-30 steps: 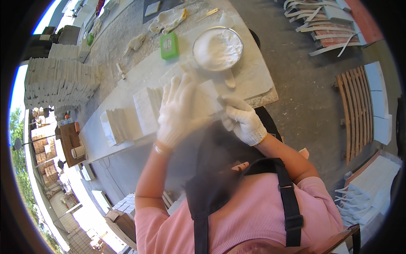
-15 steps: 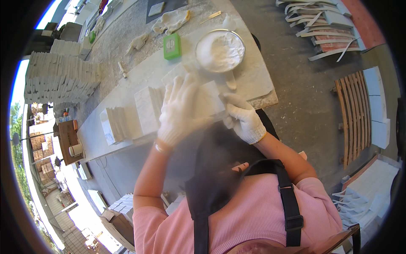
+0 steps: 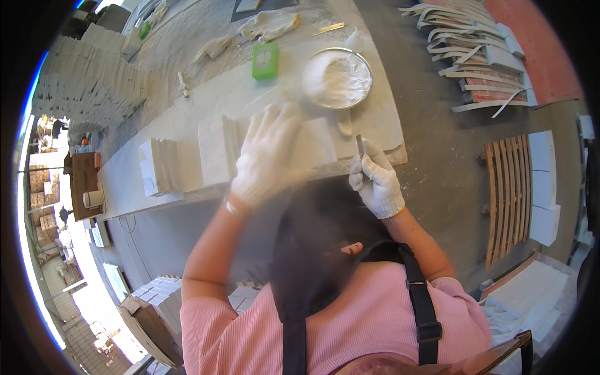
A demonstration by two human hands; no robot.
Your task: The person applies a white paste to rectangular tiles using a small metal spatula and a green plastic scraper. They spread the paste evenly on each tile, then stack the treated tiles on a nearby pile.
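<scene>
My left hand (image 3: pixel 265 156), in a white knit glove, lies with fingers stretched over a pale marble-look tile (image 3: pixel 317 140) near the table's front edge. It hides part of the tile. Off the tile's right side, my gloved right hand (image 3: pixel 379 181) pinches a small flat metal blade (image 3: pixel 359 145) that points up. To the left of my left hand stand a stack of pale tiles (image 3: pixel 215 147) and another tile stack (image 3: pixel 156 164). A round bowl of white powder (image 3: pixel 345 81) sits beyond the tile, with a pale handle-like piece (image 3: pixel 344 122) at its near side.
A green block (image 3: pixel 265 61), crumpled gloves (image 3: pixel 269 25) and a yellowish strip (image 3: pixel 328 28) lie farther back on the dusty table (image 3: pixel 187 106). A tall tile pile (image 3: pixel 87 78) rises at the far left. Right of the table are a wooden pallet (image 3: pixel 506 197) and slabs with white strips.
My right hand has drawn away from the tile's right edge, toward me and rightward, bringing the blade into clear sight. My left hand stays over the tile. The whole view has shifted slightly.
</scene>
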